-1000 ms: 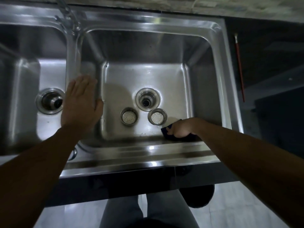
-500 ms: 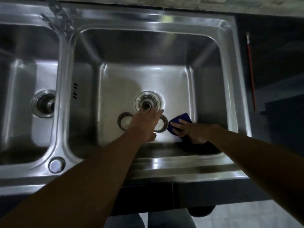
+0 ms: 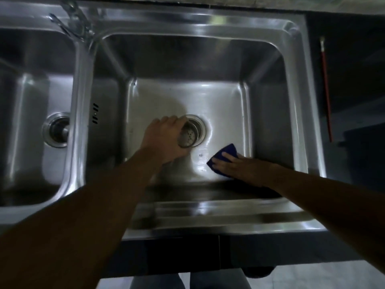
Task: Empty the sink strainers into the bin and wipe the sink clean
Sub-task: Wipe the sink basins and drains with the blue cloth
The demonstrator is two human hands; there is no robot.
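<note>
**Q:** Where is the round perforated steel strainer (image 3: 188, 138)?
**A:** At the drain opening (image 3: 202, 128) of the right-hand stainless steel basin (image 3: 208, 97). The curled fingers of the left hand (image 3: 164, 140) grip it. Whether it is seated cannot be told.

**Q:** And the right hand (image 3: 239, 166)?
**A:** At 4 o'clock from the drain, with straight fingers pressing a dark blue cloth (image 3: 228, 152) flat on the basin floor.

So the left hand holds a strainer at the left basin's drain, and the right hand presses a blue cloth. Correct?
No: the head view shows the left hand holding the strainer at the drain of the right basin. The right hand presses the blue cloth.
</note>
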